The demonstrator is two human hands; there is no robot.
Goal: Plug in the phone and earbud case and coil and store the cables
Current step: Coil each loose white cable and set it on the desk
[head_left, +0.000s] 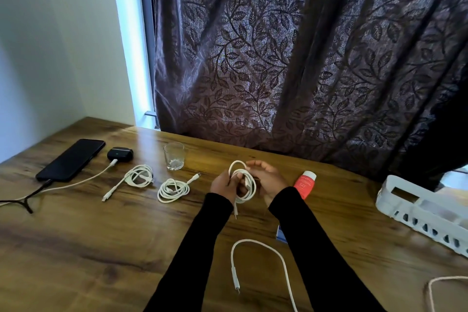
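A dark leaf-patterned curtain (291, 58) hangs behind the wooden desk (88, 248), which carries everything else. At the right edge of the desk sits a white slotted basket (415, 208). Far left, a black phone (71, 159) lies flat, its long axis running from near-left to far-right, with a dark cable (30, 196) plugged into its near end. Just right of it sits the black earbud case (120, 154), a white cable (76, 183) plugged into its near side and trailing off to the left.

Above the middle of the desk, the left hand (224, 185) and right hand (268, 181), both in black sleeves, hold a white cable coil (244, 182) between them. The fingers of both hands are curled round the loops; the coil stands roughly upright, one plug end hanging down toward the desk.

Left of the hands lie two finished coils: one (139, 176) with a tail pointing near-left, another (173, 190) with its plug pointing far-right. A loose white cable (263, 253) arches across the near desk. A clear glass (174, 156) stands near the curtain, and a red tube (305, 183) lies just right of the right hand.
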